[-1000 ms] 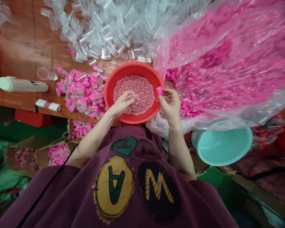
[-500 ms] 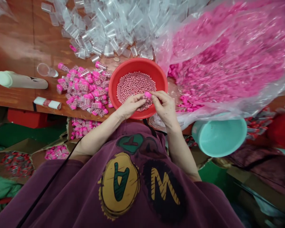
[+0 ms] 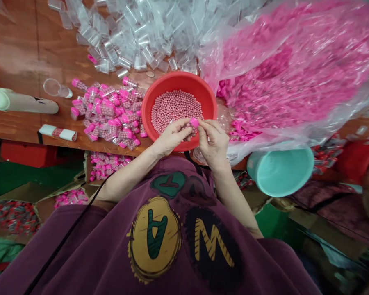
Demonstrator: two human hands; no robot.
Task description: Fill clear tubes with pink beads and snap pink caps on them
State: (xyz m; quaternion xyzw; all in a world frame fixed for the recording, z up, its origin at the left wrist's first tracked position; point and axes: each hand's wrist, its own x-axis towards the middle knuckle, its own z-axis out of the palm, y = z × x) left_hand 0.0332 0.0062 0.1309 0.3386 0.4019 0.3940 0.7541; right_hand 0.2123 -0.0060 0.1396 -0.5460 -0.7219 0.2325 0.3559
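The glossy red plastic basin (image 3: pixel 178 80) holds matt pink beads (image 3: pixel 176 110), beside clear plastic vials (image 3: pixel 119 49) on a varnished wood table (image 3: pixel 21 57).

"Anything readable?"

"The purple shirt (image 3: pixel 80 250) has a green A (image 3: pixel 155 237) on a yellow circle and a yellow M or W (image 3: pixel 213 243) on a black one, both upside down from here."

"And the smaller badges (image 3: pixel 169 184)?"

"Too blurred to read."

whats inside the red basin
Small round pink beads cover the bottom of the red plastic basin. The basin floor beneath them is hidden, and the left hand covers the beads under it.
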